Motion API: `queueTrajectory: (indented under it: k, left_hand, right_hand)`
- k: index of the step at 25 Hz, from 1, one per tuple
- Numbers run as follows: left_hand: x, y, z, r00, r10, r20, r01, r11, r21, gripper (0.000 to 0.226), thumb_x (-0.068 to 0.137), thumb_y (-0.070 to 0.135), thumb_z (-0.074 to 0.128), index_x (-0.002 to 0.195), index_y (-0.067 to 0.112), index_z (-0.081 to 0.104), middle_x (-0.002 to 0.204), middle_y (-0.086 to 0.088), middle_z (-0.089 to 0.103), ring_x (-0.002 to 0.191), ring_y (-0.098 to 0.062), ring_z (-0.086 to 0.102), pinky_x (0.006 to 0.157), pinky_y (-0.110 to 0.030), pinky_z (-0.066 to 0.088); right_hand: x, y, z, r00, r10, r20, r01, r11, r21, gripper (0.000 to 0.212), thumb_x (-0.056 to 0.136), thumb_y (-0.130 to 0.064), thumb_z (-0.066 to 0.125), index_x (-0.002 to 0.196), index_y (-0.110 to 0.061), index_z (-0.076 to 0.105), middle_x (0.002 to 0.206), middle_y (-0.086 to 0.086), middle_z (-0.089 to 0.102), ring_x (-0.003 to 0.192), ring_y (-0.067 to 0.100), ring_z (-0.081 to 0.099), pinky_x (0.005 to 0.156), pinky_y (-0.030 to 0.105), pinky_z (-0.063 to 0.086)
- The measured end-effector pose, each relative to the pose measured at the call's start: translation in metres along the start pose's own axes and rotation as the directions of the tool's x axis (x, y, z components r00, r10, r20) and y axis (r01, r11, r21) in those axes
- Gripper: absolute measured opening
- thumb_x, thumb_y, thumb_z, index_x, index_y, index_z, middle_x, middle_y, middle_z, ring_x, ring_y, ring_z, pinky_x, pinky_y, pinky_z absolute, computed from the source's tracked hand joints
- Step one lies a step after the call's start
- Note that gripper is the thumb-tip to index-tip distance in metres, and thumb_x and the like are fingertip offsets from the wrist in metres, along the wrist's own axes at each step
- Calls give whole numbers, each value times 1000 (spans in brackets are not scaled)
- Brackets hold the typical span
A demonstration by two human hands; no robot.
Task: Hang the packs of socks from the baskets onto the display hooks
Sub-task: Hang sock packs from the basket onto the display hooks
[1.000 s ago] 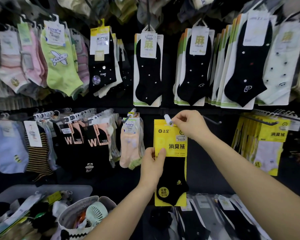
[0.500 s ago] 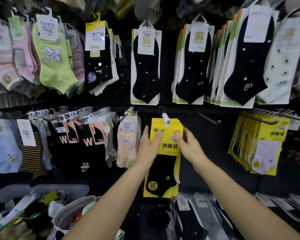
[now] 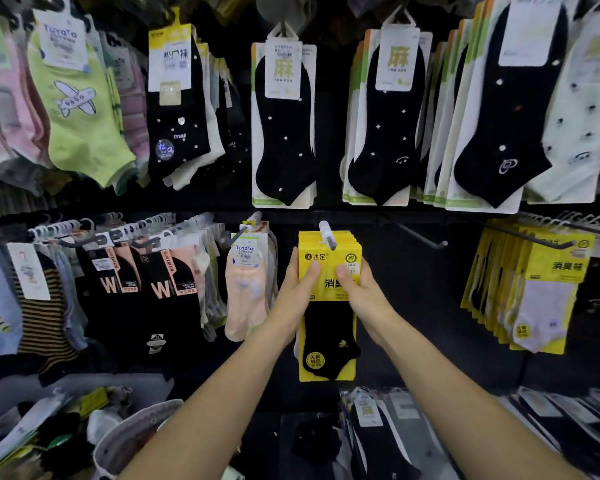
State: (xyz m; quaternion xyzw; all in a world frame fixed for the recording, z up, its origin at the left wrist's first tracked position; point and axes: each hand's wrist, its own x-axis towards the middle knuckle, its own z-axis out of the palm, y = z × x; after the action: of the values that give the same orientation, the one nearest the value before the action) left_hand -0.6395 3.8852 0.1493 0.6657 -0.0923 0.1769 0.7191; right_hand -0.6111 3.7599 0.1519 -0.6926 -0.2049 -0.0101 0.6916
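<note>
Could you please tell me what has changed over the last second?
The right hand dropped from the white-tipped hook to grip the yellow pack of black socks by its right edge; the left hand slid up its left edge. The pack stays hanging.

We see through one wide-angle camera worn on the head, facing forward and a little down at a dark display wall (image 3: pixel 413 306) from close by. The yellow sock pack (image 3: pixel 329 258) sits near centre, with the left hand (image 3: pixel 297 292) and right hand (image 3: pixel 361 294) reaching up from the bottom edge. The basket (image 3: pixel 132 441) at lower left seems partly cropped.
</note>
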Motion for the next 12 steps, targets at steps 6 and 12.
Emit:
queueTrajectory:
  k: [6, 12]
  left_hand:
    - [-36, -36, -5, 988, -155, -8, 155, 980, 121, 61, 93, 45, 43, 145, 17, 27, 144, -3, 43, 131, -16, 43, 111, -40, 34]
    - [-135, -94, -38, 903, -413, -118, 429, 867, 253, 81, 87, 54, 49, 150, 24, 8, 156, 2, 16, 142, -17, 21, 107, -27, 25]
  right_hand:
    - [-28, 35, -1, 997, 65, 48, -57, 987, -153, 54, 94, -36, 51, 142, -22, 31, 133, -3, 51, 121, 12, 49, 99, 29, 41]
    - [-115, 99, -26, 958, 283, 50, -262, 931, -254, 75, 92, -38, 52, 150, -16, 11, 154, 7, 26, 141, 20, 28, 113, 33, 28]
